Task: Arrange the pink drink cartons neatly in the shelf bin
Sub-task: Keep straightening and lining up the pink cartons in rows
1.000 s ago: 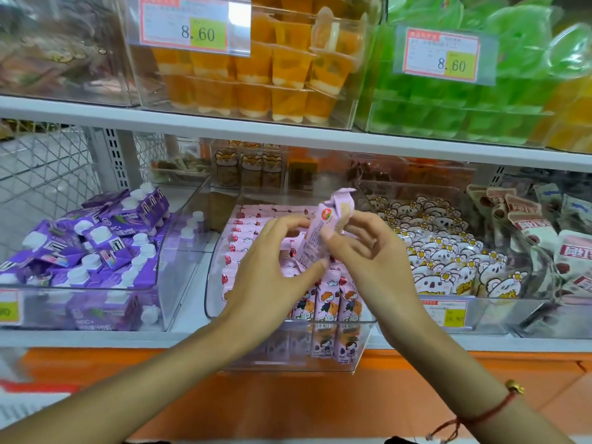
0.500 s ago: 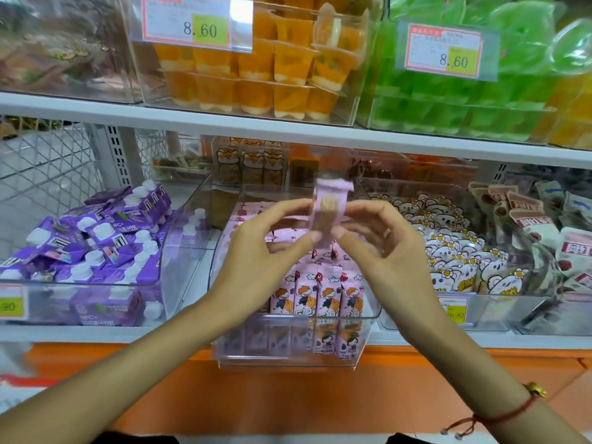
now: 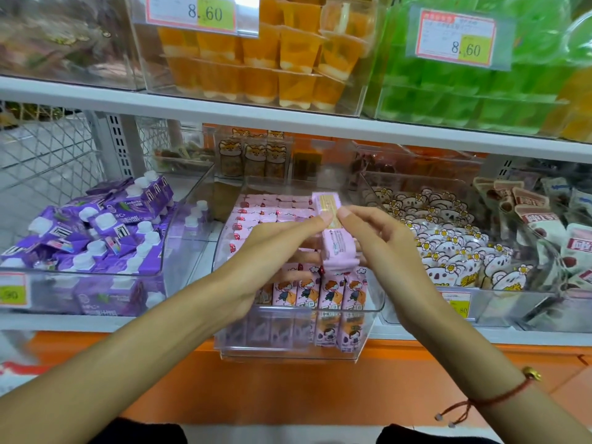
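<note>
Mostly done: clear plastic shelf bin (image 3: pixel 378 302) at frame centre holds neat upright rows of pink cartoon-printed drink cartons (image 3: pixel 331 291). One small pink carton (image 3: pixel 326 205) pinched above bin between left hand (image 3: pixel 272 248) and right hand (image 3: pixel 387 245) fingertips; slot in row left to fill.

Bright, even shop lighting from above – shadows are soft and faint. White glare washes the upper left price tag (image 3: pixel 192 9) and the clear bin (image 3: pixel 298 354) walls. Both hands and the held carton are motion-blurred. Wide-angle distortion bows the shelf edge (image 3: pixel 288 118) – far goods look soft.
</note>
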Available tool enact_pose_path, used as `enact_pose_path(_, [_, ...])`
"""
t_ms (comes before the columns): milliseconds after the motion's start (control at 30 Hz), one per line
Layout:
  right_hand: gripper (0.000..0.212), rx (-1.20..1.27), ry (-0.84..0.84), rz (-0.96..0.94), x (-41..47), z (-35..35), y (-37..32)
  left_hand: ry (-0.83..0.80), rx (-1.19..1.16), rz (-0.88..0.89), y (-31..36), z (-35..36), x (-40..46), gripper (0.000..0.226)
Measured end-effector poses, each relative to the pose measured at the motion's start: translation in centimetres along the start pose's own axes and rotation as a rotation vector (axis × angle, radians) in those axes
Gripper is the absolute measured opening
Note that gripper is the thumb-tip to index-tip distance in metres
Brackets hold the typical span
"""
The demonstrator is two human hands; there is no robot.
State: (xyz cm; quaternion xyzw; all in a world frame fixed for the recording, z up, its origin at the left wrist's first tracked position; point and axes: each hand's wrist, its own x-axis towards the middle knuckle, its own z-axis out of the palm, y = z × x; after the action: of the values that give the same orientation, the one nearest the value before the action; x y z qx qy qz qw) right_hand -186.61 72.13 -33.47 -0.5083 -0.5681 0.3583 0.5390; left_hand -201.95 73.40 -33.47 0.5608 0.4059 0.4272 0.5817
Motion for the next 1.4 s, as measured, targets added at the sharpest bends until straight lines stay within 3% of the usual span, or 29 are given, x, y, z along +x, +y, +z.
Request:
enact_pose_path(167, [0.037,-0.077,-0.156,-0.133,-0.1,-0.3,0.3,0.060,0.129,0.196,-0.2,-0.8,0.4,0.031])
enact_pose_path(333, [0.030,-0.093,-0.198,-0.254,-0.4,-0.1,0.4,0.063,0.146,0.271,-0.5,-0.9,0.4,0.037])
enact_pose_path(500, [0.052,-0.146,-0.157,-0.308,-0.4,-0.3,0.6,0.081,-0.088,0.205,-1.0,-0.7,0.6,0.033])
enact_pose_path(567, [0.044,-0.187,-0.107,-0.343,-0.5,-0.2,0.5,0.070,-0.186,0.163,-1.0,-0.5,0.6,0.036])
enact_pose_path(667, [0.028,-0.186,-0.029,-0.378,-0.5,-0.2,0.0,0.108,-0.210,0.181,-1.1,-0.3,0.4,0.058])
enact_pose_path(767, [0.029,-0.096,-0.006,-0.351,-0.5,-0.6,-0.3,0.265,-0.108,0.275,-1.1,-0.8,0.3,0.084])
enact_pose_path(900, [0.036,0.123,0.101,-0.186,-0.2,-1.4,-0.4,0.191,0.111,0.422,-1.1,-0.4,-0.1,0.044])
enact_pose_path(1033, [0.037,0.267,0.174,-0.084,0.3,-2.1,-0.7,0.171,0.240,0.520,-1.5,-0.1,-0.2,0.036])
enact_pose_path(1233, [0.029,0.105,0.151,-0.068,0.5,-2.9,-0.1,0.238,0.227,0.606,-0.9,-0.2,0.0,0.031])
enact_pose_path(1400, [0.024,-0.293,0.158,-0.073,0.5,-4.3,1.5,0.396,0.131,0.611,-0.2,-1.6,1.5,0.028])
